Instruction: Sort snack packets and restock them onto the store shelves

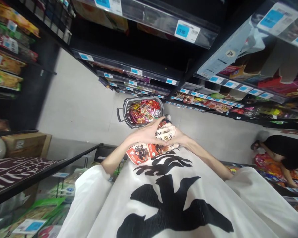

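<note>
- The left hand (147,132) and the right hand (182,138) hold the packets (152,150) between them, the left curved over the top and the right along the right side; some fingertips are hidden.
- The packets are in front of the white shirt (173,201); whether they touch it, I cannot tell.
- They look light, with printed, slightly glossy faces, so I judge them a little slippery against one another.
- They are probably soft or only half stiff; a hard squeeze might crease them or crush what is inside.
- The best hold seems to be both ends or long edges, pressed together so that no loose one slides out of the fan.
- Beyond the hands, the grey basket (127,116) stands on the pale, smooth floor (81,109), with bright snacks (144,112) inside.
- Dark shelves (152,77) with blue-and-white price tags (136,71) rise ahead; more hanging bags (6,62) and a cardboard box (24,148) are at the left.
- At the far right, another person (283,148) in dark clothes bends by a shelf.
</note>
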Motion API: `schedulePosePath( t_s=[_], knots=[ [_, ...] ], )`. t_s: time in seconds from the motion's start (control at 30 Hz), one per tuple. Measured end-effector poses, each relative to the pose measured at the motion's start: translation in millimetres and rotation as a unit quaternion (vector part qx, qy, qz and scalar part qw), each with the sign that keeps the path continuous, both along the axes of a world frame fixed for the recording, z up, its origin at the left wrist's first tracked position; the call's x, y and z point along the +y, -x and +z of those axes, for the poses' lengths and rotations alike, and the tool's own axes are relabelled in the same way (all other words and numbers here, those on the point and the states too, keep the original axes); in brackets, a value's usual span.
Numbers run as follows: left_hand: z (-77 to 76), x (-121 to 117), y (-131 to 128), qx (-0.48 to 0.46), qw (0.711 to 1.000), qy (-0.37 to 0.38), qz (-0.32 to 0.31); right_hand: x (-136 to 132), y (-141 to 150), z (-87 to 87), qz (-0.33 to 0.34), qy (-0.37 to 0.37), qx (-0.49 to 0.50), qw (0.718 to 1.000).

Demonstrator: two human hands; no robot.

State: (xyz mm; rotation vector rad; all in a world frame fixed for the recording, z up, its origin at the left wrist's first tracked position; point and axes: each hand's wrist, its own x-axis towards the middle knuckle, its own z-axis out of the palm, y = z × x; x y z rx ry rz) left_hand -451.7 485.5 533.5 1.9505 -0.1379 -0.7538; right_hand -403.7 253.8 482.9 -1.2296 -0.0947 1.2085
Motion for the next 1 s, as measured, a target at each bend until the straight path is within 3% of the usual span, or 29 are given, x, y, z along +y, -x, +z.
schedulePosePath(
  t_s=[0.17, 0.3, 0.43, 0.5, 0.57, 0.67, 0.73, 0.93, 1.0],
  knots=[
    [10.5, 0.0, -4.0, 0.015, 1.000, -0.008, -0.006, 3.3, 3.7, -15.4, 0.019, -0.014, -0.063, 0.998],
    [8.5, 21.3, -6.1, 0.040, 0.998, 0.043, 0.011, 4.9, 6.3, -15.5, 0.002, -0.012, -0.124, 0.992],
    [1.5, 51.1, 21.0, 0.122, 0.965, 0.228, 0.048, 0.4, 6.0, -10.3, 0.000, 0.008, -0.177, 0.984],
    [-1.8, 52.8, 48.6, 0.145, 0.923, 0.341, 0.104, -3.5, 6.0, -9.8, -0.003, 0.015, -0.187, 0.982],
    [-4.2, 43.1, 78.6, 0.138, 0.892, 0.391, 0.182, -7.2, 7.7, -10.5, -0.015, 0.018, -0.180, 0.983],
    [-5.7, 18.6, 111.2, 0.118, 0.885, 0.342, 0.295, -10.3, 12.1, -10.9, -0.037, 0.012, -0.166, 0.985],
    [-5.4, 4.6, 118.5, 0.087, 0.884, 0.287, 0.358, -10.6, 13.8, -9.5, -0.046, 0.002, -0.161, 0.986],
    [1.0, -17.1, 94.4, -0.056, 0.883, 0.056, 0.462, -7.2, 3.3, 2.5, 0.006, -0.005, -0.184, 0.983],
    [2.9, -22.9, 83.5, -0.104, 0.874, 0.026, 0.473, -5.8, -2.6, 8.8, 0.032, -0.003, -0.191, 0.981]
  ],
)
